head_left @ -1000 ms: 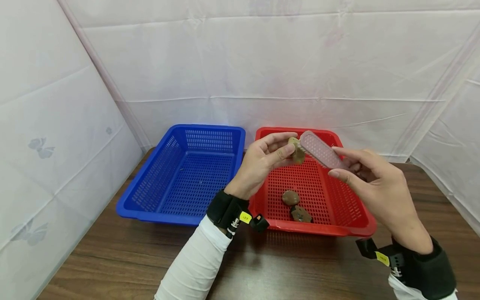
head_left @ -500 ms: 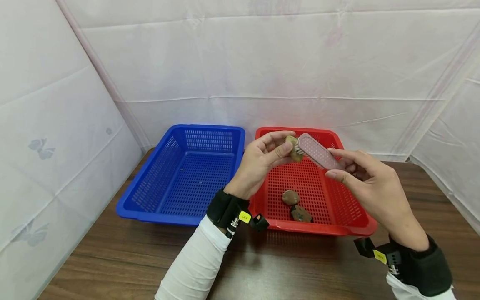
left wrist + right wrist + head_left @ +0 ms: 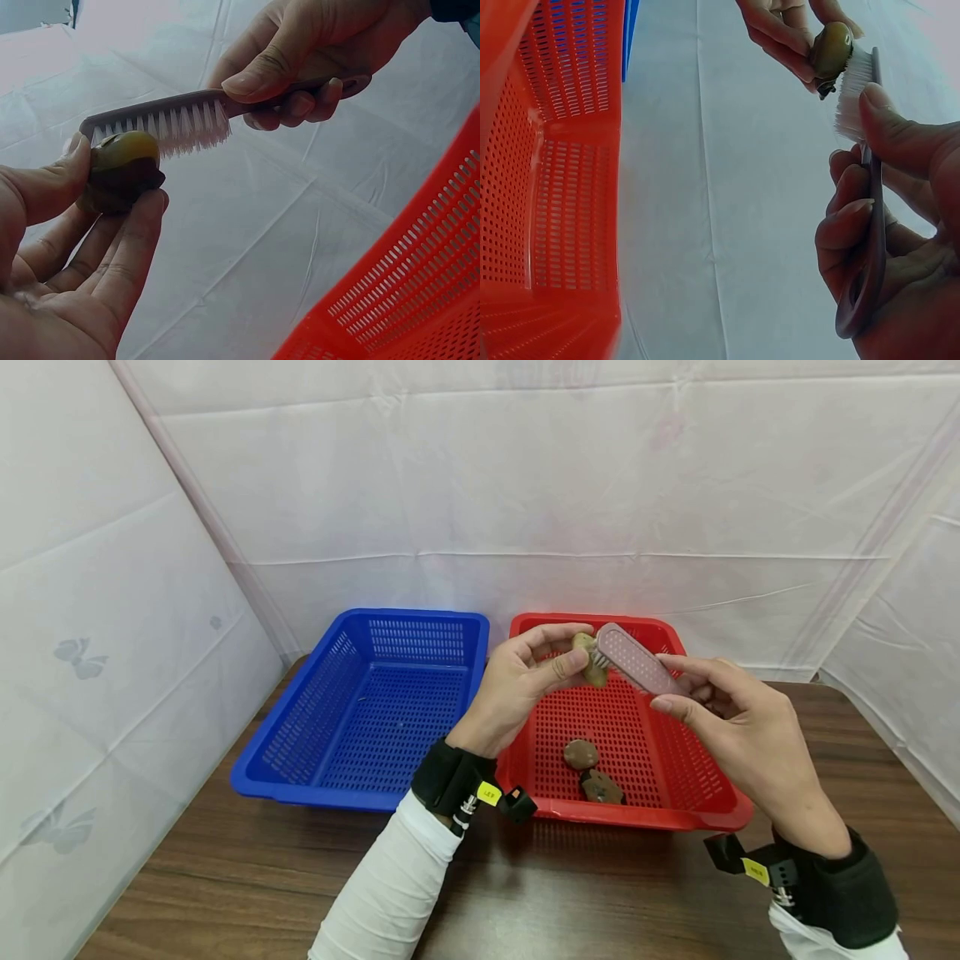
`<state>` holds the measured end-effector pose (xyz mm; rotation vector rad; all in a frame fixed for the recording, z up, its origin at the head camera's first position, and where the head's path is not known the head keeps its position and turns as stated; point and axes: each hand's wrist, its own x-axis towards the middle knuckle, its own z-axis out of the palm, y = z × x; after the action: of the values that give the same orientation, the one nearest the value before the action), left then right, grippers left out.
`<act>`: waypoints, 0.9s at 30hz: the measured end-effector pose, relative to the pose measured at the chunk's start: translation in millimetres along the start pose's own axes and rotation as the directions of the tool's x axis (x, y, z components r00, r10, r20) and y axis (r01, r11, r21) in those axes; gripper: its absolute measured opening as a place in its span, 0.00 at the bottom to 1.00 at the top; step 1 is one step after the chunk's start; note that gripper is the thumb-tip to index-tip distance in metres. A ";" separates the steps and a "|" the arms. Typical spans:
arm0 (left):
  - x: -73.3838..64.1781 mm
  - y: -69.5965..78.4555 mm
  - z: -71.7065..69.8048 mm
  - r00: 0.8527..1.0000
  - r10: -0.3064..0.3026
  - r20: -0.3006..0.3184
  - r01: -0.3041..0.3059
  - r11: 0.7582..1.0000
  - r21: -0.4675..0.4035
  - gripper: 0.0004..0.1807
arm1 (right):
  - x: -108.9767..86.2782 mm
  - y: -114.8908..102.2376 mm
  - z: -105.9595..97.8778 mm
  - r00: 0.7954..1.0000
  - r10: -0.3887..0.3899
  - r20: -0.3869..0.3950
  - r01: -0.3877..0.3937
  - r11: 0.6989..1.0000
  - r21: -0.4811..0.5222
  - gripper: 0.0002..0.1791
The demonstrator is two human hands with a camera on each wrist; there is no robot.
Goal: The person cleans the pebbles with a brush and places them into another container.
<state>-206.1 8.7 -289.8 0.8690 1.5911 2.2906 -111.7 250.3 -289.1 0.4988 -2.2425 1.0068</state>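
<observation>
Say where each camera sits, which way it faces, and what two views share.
Head: worn on the head, facing forward and down; shows left hand, right hand, white sleeves, red basket, blue basket.
Left wrist: on that wrist, facing the stone-like piece the left hand pinches; right hand shows too.
Right wrist: on that wrist, facing the brush the right hand grips; left hand shows beyond.
Shared by both wrist views: brush, stone-like piece, red basket.

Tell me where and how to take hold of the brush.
Grip the slim handle of the brush from the person's right side, wrapping it as the right hand does. It points that way, away from the greenish-brown lump in the left hand; the bristled head lies close to that lump, so a hold there would probably be cramped.
</observation>
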 end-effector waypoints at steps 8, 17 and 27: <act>-0.6 0.7 1.8 1.000 0.016 0.005 -0.017 0.999 0.047 0.19 | -0.1 -1.7 0.1 0.999 0.028 -0.037 -0.029 0.999 -0.017 0.32; 0.3 0.1 2.2 0.999 0.012 -0.051 -0.011 1.000 0.026 0.19 | -1.2 -8.0 -3.7 0.998 0.014 -0.068 -0.011 0.999 0.035 0.30; 2.2 1.9 4.4 0.986 -0.048 -0.157 0.033 0.995 -0.091 0.17 | -0.2 -5.3 -0.1 0.999 -0.026 0.037 0.025 0.999 0.042 0.34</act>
<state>-205.0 12.5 -286.2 0.6411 1.5394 2.4346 -108.6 247.1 -286.3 0.5675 -2.2464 1.0408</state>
